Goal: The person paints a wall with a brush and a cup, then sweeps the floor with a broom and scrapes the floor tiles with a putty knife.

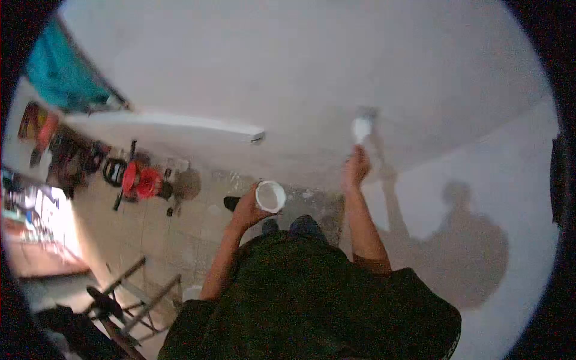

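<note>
My left hand (245,210) is closed round a white tub (270,197), held at waist height with its round mouth facing up. What lies in the tub is too blurred to tell, though its inside looks pale. Raised ahead and to the right, my right hand (357,166) is closed on the handle of a paintbrush (362,129) with a white, blurred head. The brush head is at the pale wall (288,72), where a dark grey patch shows at its tip. Whether that patch is bristles or shadow I cannot tell.
A white ledge (180,122) juts along the wall at left, below a teal cloth (57,69). Red objects (141,180) stand on the tiled floor (198,231). At lower left is a metal frame (135,300). My shadow (459,246) falls on the right wall.
</note>
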Motion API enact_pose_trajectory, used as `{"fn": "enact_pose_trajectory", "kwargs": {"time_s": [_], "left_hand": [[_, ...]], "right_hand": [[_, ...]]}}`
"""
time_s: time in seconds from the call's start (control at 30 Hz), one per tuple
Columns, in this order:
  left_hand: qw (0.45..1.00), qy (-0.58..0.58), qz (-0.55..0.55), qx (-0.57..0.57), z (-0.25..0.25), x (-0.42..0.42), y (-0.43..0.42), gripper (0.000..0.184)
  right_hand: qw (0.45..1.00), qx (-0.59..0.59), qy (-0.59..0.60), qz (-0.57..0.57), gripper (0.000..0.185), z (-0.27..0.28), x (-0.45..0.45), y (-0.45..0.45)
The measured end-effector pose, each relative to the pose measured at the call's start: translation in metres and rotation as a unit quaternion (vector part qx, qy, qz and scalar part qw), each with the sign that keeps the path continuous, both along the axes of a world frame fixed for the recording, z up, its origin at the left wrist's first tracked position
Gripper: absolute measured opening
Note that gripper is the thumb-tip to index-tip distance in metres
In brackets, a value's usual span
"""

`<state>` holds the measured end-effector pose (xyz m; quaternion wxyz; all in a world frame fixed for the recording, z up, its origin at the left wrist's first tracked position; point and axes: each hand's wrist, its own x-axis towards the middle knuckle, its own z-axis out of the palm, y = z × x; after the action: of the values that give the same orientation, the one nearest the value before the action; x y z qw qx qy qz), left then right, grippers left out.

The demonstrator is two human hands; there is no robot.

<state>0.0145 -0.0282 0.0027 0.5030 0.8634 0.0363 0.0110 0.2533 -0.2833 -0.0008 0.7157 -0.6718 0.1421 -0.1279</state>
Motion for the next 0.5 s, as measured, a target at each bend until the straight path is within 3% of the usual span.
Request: {"fn": "enact_pose_trajectory", "kwargs": {"time_s": [0.07,0.1,0.17,0.2,0.33,0.4,0.5], "left_hand": [[0.997,0.001,0.066,0.03,0.006,-0.011,0.001,0.092],[0.998,-0.001,0.057,0.035,0.007,-0.011,0.0,0.092],[1.0,0.0,0.02,0.009,0.004,-0.006,0.001,0.093],[1.0,0.014,0.021,0.002,-0.002,-0.004,0.001,0.095],[0.998,0.053,0.017,-0.022,0.011,-0.004,-0.003,0.098],[0.998,-0.035,0.023,0.036,-0.006,-0.002,-0.003,0.097],[0.999,0.036,0.006,0.015,0.013,0.004,-0.002,0.098]], "right_hand": [[0.993,-0.082,0.068,0.057,0.026,-0.082,-0.004,-0.015],[0.994,-0.075,0.066,0.048,0.026,-0.08,-0.014,-0.015],[0.961,-0.085,0.247,0.093,0.026,-0.076,-0.026,-0.009],[0.96,-0.084,0.251,0.088,0.026,-0.088,-0.023,-0.013],[0.98,-0.173,-0.07,0.068,0.022,-0.094,0.047,-0.061],[0.992,0.089,0.087,0.011,0.018,0.076,0.011,-0.038],[0.994,0.105,-0.029,-0.028,0.024,0.188,-0.022,-0.034]]}}
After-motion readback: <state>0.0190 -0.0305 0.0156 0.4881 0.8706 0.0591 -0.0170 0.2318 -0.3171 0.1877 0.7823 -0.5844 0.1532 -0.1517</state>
